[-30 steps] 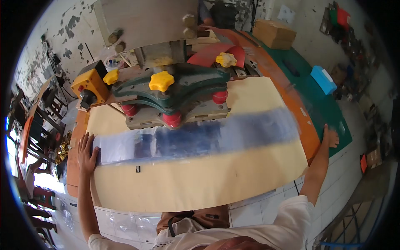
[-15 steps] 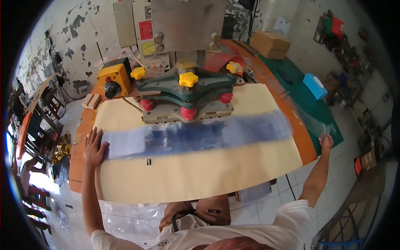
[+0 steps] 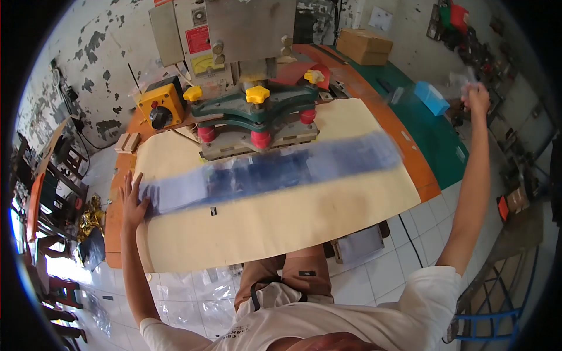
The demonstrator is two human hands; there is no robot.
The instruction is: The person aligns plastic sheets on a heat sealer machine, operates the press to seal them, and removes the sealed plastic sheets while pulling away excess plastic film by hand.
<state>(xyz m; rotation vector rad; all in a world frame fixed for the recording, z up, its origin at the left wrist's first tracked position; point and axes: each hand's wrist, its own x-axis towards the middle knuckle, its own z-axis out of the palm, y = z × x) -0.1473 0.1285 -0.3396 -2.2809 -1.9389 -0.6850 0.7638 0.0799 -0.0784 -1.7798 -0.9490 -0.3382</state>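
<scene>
Left of the press [image 3: 234, 106], my left hand [image 3: 133, 203] spreads flat, gripping nothing, likely steadying the strip [image 3: 257, 178]; right of it, my right hand [image 3: 477, 98] clenches clear film [image 3: 460, 80].

Three yellow knobs [image 3: 257, 95], three red bushings [image 3: 260, 139], one cardboard box [image 3: 365, 48], one blue box [image 3: 431, 97], one cream sheet [image 3: 281, 219], two hands [image 3: 134, 206] and, seemingly, two wooden blocks [image 3: 127, 143].

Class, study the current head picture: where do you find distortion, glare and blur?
Head view: black corners and the sheet's bowed near edge suggest a wide lens; head view: plastic on the floor glints; head view: the right hand looks soft, the middle knob crisper.
</scene>
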